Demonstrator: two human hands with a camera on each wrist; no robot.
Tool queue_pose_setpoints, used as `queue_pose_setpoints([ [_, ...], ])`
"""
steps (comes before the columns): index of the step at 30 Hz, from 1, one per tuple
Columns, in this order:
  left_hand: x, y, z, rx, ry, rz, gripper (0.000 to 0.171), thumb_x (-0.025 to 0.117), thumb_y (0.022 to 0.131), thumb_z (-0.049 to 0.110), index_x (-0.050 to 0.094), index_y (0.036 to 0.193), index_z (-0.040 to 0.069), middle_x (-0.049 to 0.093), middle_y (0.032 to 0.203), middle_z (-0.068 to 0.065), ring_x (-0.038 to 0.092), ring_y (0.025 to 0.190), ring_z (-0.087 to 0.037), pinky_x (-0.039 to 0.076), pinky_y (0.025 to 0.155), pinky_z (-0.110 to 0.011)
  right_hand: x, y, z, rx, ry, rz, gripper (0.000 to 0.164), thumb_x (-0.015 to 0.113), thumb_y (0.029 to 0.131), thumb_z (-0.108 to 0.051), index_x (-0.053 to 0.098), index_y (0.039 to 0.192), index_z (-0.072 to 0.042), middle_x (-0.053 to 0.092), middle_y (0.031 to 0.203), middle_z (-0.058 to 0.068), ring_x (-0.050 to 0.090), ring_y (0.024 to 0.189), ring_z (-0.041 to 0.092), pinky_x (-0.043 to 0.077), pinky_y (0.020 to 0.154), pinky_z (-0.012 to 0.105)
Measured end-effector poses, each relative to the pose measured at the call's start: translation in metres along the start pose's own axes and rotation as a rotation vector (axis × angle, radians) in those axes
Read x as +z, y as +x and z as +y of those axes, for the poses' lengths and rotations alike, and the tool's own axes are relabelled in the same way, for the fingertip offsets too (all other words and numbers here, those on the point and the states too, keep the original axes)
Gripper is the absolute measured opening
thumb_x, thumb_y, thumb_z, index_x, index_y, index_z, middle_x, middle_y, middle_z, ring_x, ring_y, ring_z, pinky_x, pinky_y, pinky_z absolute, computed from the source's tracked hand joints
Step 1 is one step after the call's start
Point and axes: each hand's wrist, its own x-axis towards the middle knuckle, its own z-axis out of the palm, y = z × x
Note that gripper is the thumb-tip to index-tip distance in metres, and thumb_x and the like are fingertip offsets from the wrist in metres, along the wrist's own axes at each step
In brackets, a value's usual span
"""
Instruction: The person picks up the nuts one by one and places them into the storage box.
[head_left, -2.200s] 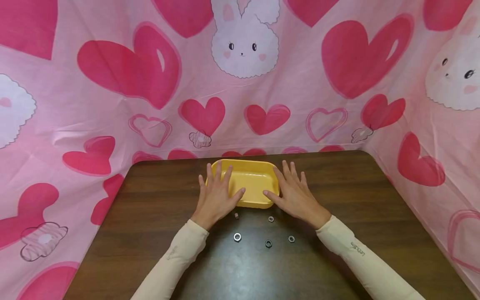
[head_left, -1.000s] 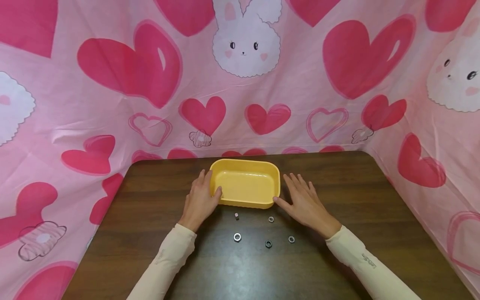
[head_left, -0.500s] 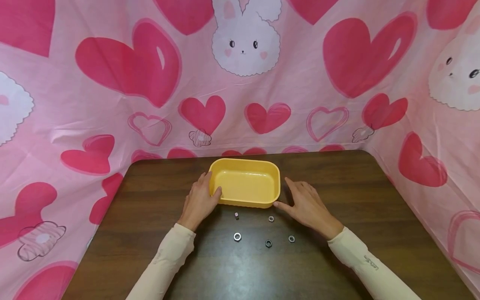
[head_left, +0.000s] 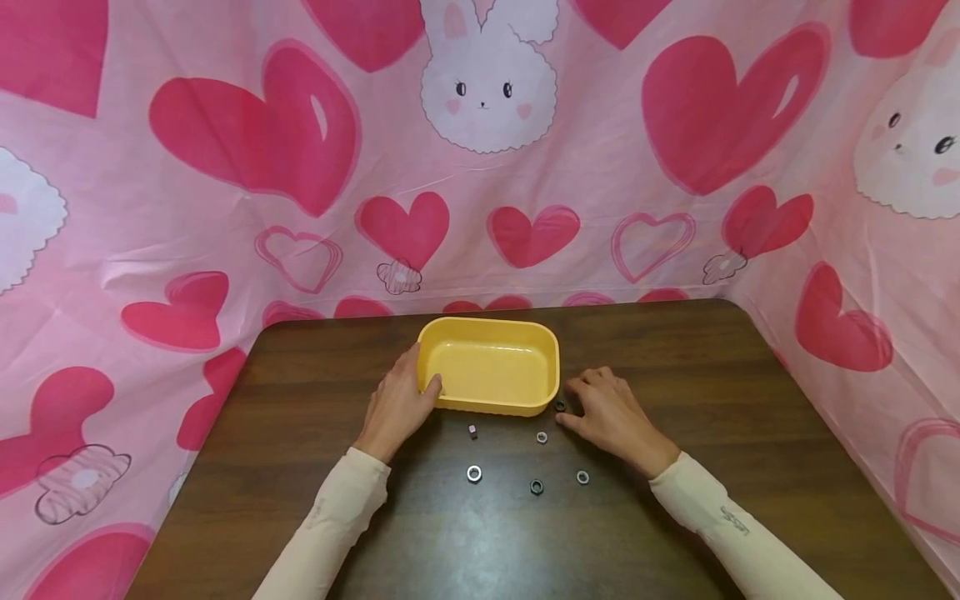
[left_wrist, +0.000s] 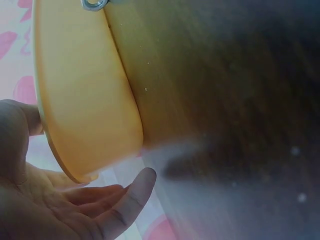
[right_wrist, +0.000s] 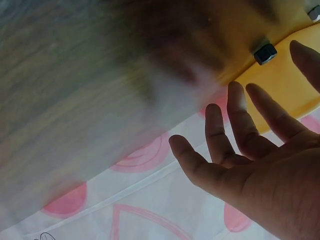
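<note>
A yellow plastic container (head_left: 491,367) sits near the back of the table. My left hand (head_left: 397,404) holds its left end, the thumb over the rim and the other fingers outside; in the left wrist view the container's side wall (left_wrist: 90,100) stands beside the fingers. My right hand (head_left: 611,412) is off the container's front right corner, thumb and fingers spread around a small black nut (head_left: 560,406). In the right wrist view this nut (right_wrist: 265,54) lies against the container's base, apart from the fingertips.
In front of the container lie several more small nuts: a pinkish one (head_left: 472,431), silver ones (head_left: 474,474) and a dark one (head_left: 536,487). A pink cloth with hearts and rabbits (head_left: 480,183) hangs behind and beside the dark wooden table (head_left: 300,467).
My left hand has gone from over the container to its left rim. The right hand has drawn off the rim to the right, its fingers now bent, and the black nut has come into sight.
</note>
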Motion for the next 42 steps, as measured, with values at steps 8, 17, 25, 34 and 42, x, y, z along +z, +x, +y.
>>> queue_pose_setpoints([
  [8,0.0005,0.0005,-0.0003,-0.002,-0.06,-0.013,0.077,0.068,0.104,0.029,0.036,0.169,0.003,0.058,0.154,-0.025,0.066,0.13,-0.044,0.049,0.116,-0.06,0.0043,0.0006,-0.0007,-0.027,-0.011,-0.003,0.037,0.09,0.092,-0.028,0.081,0.118,-0.004,0.071,0.105,0.009,0.059,0.112,0.035,0.052,0.097,0.059],
  [17,0.0002,0.0022,0.002,-0.011,-0.1,-0.038,0.078,0.068,0.105,0.023,0.031,0.171,0.003,0.062,0.142,-0.022,0.065,0.112,-0.036,0.057,0.108,-0.056,0.0072,0.0019,-0.0015,-0.051,-0.032,0.028,0.024,0.088,0.094,-0.022,0.082,0.112,-0.008,0.069,0.101,0.008,0.059,0.111,0.035,0.052,0.093,0.059],
  [25,0.0,0.0016,0.0015,0.001,-0.079,-0.036,0.077,0.066,0.106,0.023,0.031,0.17,-0.001,0.063,0.141,-0.024,0.067,0.11,-0.035,0.057,0.107,-0.055,0.0076,0.002,-0.0024,-0.053,-0.025,0.038,0.019,0.088,0.094,-0.02,0.083,0.11,-0.011,0.069,0.099,0.007,0.059,0.109,0.034,0.052,0.092,0.058],
  [34,0.0005,0.0017,0.0021,-0.007,-0.07,-0.043,0.076,0.065,0.107,0.024,0.032,0.17,-0.003,0.062,0.146,-0.027,0.068,0.117,-0.037,0.054,0.111,-0.057,0.0081,-0.0017,0.0,-0.061,-0.017,0.054,0.018,0.088,0.093,-0.018,0.083,0.107,-0.008,0.07,0.102,0.009,0.06,0.111,0.036,0.053,0.094,0.061],
  [42,-0.0006,0.0015,0.0025,-0.014,-0.071,-0.051,0.077,0.065,0.107,0.023,0.031,0.17,-0.003,0.062,0.144,-0.026,0.067,0.114,-0.036,0.054,0.111,-0.056,0.0061,-0.0043,0.0034,-0.048,-0.008,0.083,0.019,0.089,0.092,-0.018,0.082,0.105,-0.005,0.073,0.108,0.012,0.061,0.116,0.038,0.052,0.099,0.063],
])
